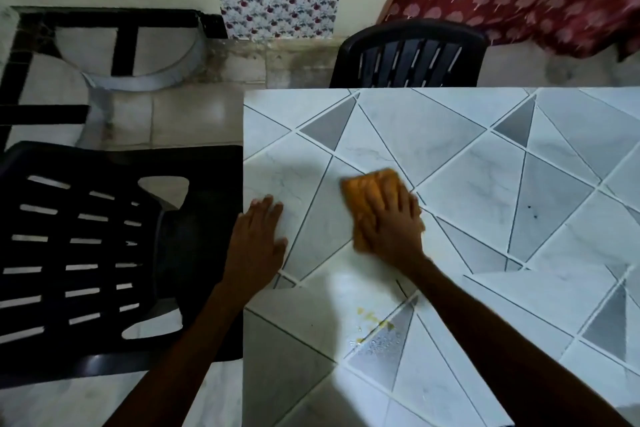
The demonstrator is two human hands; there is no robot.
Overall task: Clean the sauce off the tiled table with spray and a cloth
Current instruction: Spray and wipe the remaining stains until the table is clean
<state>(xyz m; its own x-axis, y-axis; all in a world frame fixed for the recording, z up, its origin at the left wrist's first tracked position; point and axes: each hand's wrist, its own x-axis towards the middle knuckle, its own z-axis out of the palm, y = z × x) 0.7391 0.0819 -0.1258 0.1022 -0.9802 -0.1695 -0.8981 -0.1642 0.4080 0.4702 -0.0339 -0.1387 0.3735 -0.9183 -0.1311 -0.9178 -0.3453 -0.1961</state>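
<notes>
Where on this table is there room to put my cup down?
The far strip of the tiled table, between the orange cloth and the far black chair, is bare, as is the right side. Crowded near left: left hand, right hand on the cloth, sauce spots.

Right hand (391, 222) presses orange cloth (372, 191) on tiled table (467, 166).
</notes>
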